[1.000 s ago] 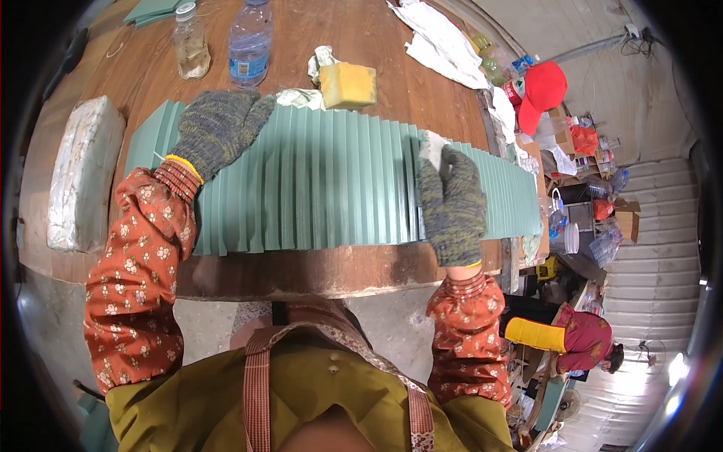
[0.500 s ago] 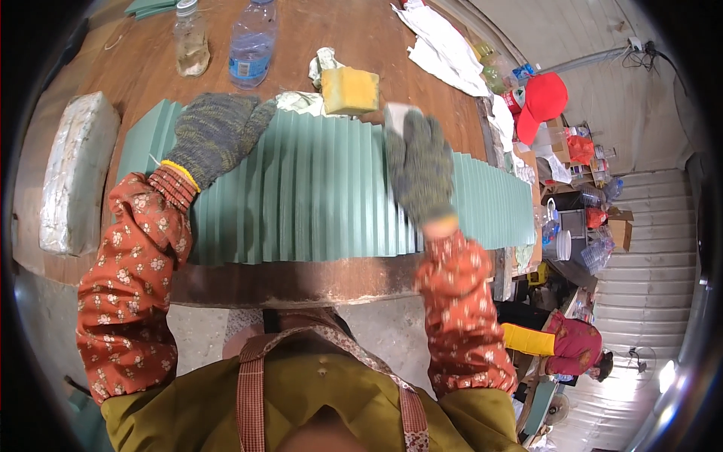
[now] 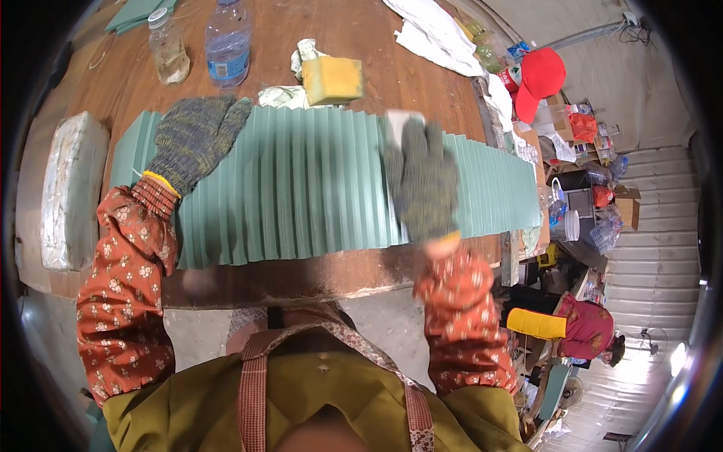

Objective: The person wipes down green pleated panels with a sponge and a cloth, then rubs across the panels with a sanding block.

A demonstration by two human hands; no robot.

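Observation:
A long row of overlapping green sheets (image 3: pixel 301 181), fanned like slats, lies across the wooden table. My left hand (image 3: pixel 197 139), in a dark knitted glove with a yellow cuff, rests on the left part of the row. Its fingers bend over the far edge, so their tips are hidden. Right of the row's middle, my right hand (image 3: pixel 423 177), gloved alike and blurred by motion, presses a white flat piece (image 3: pixel 403 120) against the sheets. Most of that piece is covered by the palm and fingers; one end sticks out past them.
Beyond the row are a yellow sponge-like block (image 3: pixel 333 80), crumpled cloth (image 3: pixel 282 96), a plastic bottle (image 3: pixel 227 45) and a glass jar (image 3: pixel 169 49). A wrapped white block (image 3: pixel 74 188) stands at left. A red cap (image 3: pixel 541 79) hangs at right; another person (image 3: pixel 587 328) is farther off.
The view has turned slightly, shifting the bottle, jar and sponge-like block left in the picture. My left hand stays on the row; my right hand still holds the white piece against the sheets.

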